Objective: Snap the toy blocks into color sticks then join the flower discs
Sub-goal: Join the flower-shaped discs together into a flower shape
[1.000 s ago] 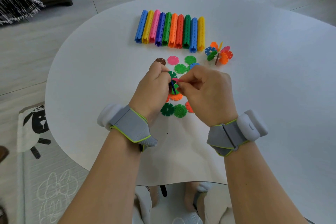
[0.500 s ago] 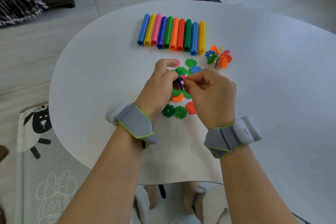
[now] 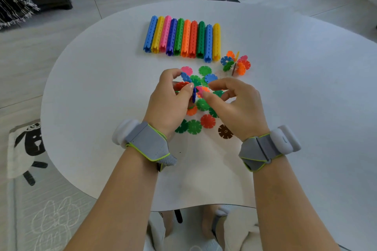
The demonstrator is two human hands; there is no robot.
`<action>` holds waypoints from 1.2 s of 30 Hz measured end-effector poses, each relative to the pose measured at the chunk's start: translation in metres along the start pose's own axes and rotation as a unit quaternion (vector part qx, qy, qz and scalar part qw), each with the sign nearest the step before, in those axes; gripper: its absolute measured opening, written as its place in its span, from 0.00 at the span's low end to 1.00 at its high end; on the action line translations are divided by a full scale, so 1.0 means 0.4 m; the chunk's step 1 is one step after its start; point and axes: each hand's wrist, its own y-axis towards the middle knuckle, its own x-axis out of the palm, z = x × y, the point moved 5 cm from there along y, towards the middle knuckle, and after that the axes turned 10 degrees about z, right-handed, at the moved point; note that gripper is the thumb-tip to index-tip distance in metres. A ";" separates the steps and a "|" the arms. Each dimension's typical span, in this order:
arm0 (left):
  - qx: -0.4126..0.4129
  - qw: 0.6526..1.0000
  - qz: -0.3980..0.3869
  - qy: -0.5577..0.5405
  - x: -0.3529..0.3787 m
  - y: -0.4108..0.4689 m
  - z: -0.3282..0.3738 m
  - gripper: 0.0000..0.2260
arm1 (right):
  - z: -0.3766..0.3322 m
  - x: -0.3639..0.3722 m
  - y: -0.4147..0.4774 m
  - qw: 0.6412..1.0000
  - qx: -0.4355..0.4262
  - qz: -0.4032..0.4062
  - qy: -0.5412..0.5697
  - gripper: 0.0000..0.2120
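From the head camera, the round white table (image 3: 306, 91) carries everything. Along its far side ten colour sticks (image 3: 182, 37) lie side by side, touching: blue, yellow, pink, dark blue, green, orange, red-orange, dark green, blue, yellow. Just right of the row's near end sits one joined flower cluster (image 3: 235, 63) of blue, green, orange, pink, yellow and brown discs slotted together.

The loose flower discs (image 3: 202, 104) are scattered flat in the middle of the table, under and around both hands. About a dozen show, mostly green, and the hands hide some. Far of the hands lie a pink disc (image 3: 186, 70), a green one and a blue one. Near the wrists there are two green, one red disc (image 3: 207, 121) and one brown disc (image 3: 225, 131).

The left hand (image 3: 169, 104) is raised over the scatter, its fingers curled round a small half-built disc assembly (image 3: 193, 94): a dark blue disc on edge with a lighter blue and a red one. The right hand (image 3: 238, 108) is just beside it, thumb and forefinger curved toward a pink piece at the assembly; whether they grip it, I cannot tell.

Each wrist wears a grey strap band (image 3: 146, 142). A sheep-pattern rug (image 3: 26, 144) lies on the floor to the left.
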 end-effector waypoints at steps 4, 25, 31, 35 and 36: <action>-0.010 1.000 -0.008 -0.016 0.011 0.009 0.005 0.09 | 0.027 -0.012 0.017 0.999 0.013 0.027 -0.014 0.08; -0.019 0.997 -0.061 -0.044 0.005 0.028 -0.001 0.17 | 0.064 0.030 0.095 0.981 0.119 -0.002 -0.155 0.06; -0.048 0.997 -0.048 -0.048 0.001 0.020 -0.006 0.16 | 0.010 -0.004 0.047 0.998 0.056 0.009 0.039 0.06; -0.066 0.993 -0.043 -0.091 0.004 0.010 0.002 0.13 | -0.011 -0.011 0.017 0.995 0.028 -0.025 0.097 0.09; -0.068 0.992 -0.044 -0.099 0.005 0.008 0.005 0.11 | -0.013 -0.013 0.012 0.994 0.024 -0.030 0.101 0.09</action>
